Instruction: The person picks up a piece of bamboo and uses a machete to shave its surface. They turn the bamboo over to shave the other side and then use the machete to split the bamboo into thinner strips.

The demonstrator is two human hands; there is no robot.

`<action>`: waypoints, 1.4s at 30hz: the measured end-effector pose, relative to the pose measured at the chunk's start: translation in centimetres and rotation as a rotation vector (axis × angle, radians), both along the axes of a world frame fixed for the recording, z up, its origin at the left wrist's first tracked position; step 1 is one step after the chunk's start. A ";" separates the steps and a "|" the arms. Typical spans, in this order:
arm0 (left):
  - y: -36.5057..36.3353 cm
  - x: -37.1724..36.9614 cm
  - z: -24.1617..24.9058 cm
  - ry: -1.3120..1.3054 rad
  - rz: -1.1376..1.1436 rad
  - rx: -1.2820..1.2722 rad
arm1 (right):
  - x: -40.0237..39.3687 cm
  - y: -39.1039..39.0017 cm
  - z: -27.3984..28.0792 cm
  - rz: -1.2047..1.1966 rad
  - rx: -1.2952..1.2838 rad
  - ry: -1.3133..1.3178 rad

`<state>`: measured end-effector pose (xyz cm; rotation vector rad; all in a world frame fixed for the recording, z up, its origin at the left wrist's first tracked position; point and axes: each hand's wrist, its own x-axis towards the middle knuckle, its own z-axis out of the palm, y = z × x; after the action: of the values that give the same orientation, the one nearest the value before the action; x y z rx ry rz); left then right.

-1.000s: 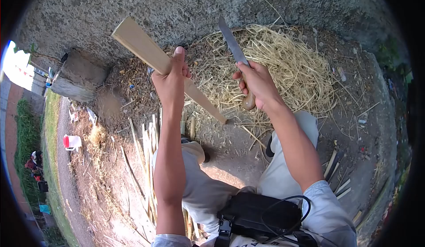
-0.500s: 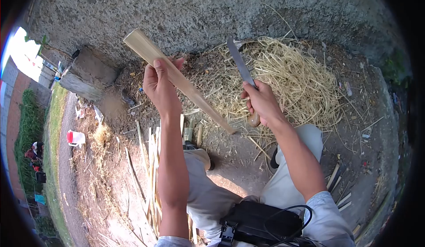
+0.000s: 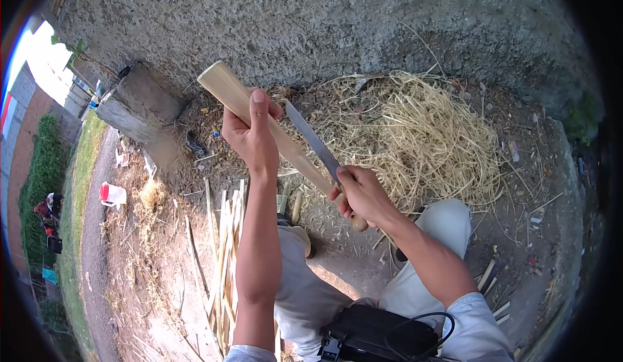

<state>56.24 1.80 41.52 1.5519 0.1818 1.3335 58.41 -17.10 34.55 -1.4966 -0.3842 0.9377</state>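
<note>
My left hand [image 3: 254, 132] is closed around the upper part of a pale bamboo slat [image 3: 295, 156], thumb lying along its face. The slat slants down to the right, broad end at the upper left. In my right hand [image 3: 362, 196] is a long straight-bladed knife [image 3: 313, 139] with a wooden handle, fingers wrapped round the grip. Its blade points up and left, close beside the slat's right edge. The slat's narrow lower end reaches my right fingers and overlaps them in this view.
A heap of pale shavings [image 3: 441, 141] lies before the rough wall [image 3: 311, 24]. Bamboo strips [image 3: 230, 252] lie to my left. A white jug with a red lid [image 3: 113, 194] and a concrete block [image 3: 139, 102] stand farther left. A black pouch [image 3: 383, 331] rests at my waist.
The knife has swung left and down from over the shavings to beside the slat. The slat has shifted slightly right and down in my left hand.
</note>
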 end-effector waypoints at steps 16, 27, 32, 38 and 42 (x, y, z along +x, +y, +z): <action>-0.5 0.8 0.7 0.007 -0.372 -0.303 | -1.9 0.9 -0.4 -0.111 0.146 -0.277; -1.5 1.3 0.7 -0.017 -0.317 -0.282 | -2.4 1.7 -0.3 -0.172 0.183 -0.319; -2.0 0.8 0.8 -0.021 -0.223 -0.288 | -3.1 2.8 -2.3 -0.192 0.066 -0.435; -2.4 0.8 0.4 -0.030 -0.239 -0.288 | -3.8 3.3 -2.7 -0.246 0.047 -0.496; -1.1 0.6 0.5 -0.047 -0.211 -0.282 | -3.9 4.0 -3.4 -0.223 0.006 -0.475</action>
<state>56.86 0.67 42.04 1.2646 0.1641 1.1251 54.51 -13.12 31.14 -1.7130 -0.5468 0.3984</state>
